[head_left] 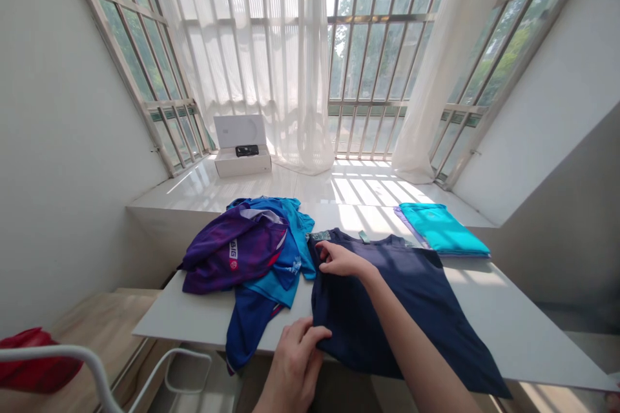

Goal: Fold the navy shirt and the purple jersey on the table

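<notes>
At the lower middle of the frame, we have both hands on a navy T-shirt (387,297) lying on a white table (513,316). Our left hand (293,368) is closed in a narrow pinch on the shirt's near edge. Our right hand (341,260) reaches up to the far corner beside the collar, its fingers (329,250) pinching the fabric there. The collar points away from us, and we cannot tell whether the sleeves are tucked under.

Counting the clothes, we make it six in three groups. Two lie folded at the right of the table: a turquoise garment (440,229) on top of a lilac one (404,218). Three lie unfolded in a heap at the left, touching the navy shirt: a purple jersey (230,251) with white lettering, a bright blue shirt (300,222) beneath it, and a royal-blue garment (247,326) hanging toward the near edge. Our navy shirt is the sixth, spread out and not yet in a neat square.

Upper middle, on the white sill (188,190), stands one open white box (242,164) holding a dark object (247,151). At the lower left we see a red cloth (33,361) beside a white tubular frame (62,353).
</notes>
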`<state>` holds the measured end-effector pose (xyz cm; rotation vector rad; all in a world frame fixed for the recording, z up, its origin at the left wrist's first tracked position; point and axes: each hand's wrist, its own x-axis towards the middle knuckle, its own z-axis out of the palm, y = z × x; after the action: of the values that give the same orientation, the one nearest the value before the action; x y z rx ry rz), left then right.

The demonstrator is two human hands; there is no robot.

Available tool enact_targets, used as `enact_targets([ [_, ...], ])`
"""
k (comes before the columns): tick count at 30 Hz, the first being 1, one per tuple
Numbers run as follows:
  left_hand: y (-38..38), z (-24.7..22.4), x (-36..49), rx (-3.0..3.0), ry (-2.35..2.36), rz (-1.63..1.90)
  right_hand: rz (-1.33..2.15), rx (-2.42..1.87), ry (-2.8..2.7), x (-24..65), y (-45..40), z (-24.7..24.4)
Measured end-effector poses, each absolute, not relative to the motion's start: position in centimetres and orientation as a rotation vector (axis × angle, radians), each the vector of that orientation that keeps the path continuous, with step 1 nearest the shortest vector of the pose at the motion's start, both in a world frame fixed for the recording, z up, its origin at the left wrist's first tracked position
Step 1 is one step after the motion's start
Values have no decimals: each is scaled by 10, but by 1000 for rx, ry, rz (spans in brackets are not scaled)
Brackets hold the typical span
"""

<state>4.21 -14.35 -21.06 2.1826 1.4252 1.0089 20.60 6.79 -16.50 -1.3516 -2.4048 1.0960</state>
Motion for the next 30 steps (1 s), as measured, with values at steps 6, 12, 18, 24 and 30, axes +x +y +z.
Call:
enact_targets([
  [6,-144,-226,61,2218,1416,922,1024,-1672,-2329,176,68,-151],
  [12,-140,-214,83,2296,1420,788,877,-1615,-2443,175,65,-151],
  [18,-131,-206,108,2429,1288,753,966,-1517,-2394,189,61,-158],
  [24,-129,-218,110,2474,1241,894,1080,-1390,-2351,205,65,-161],
  [30,-131,-214,111,2487,1230,996,1264,-1205,-2041,225,65,-176],
])
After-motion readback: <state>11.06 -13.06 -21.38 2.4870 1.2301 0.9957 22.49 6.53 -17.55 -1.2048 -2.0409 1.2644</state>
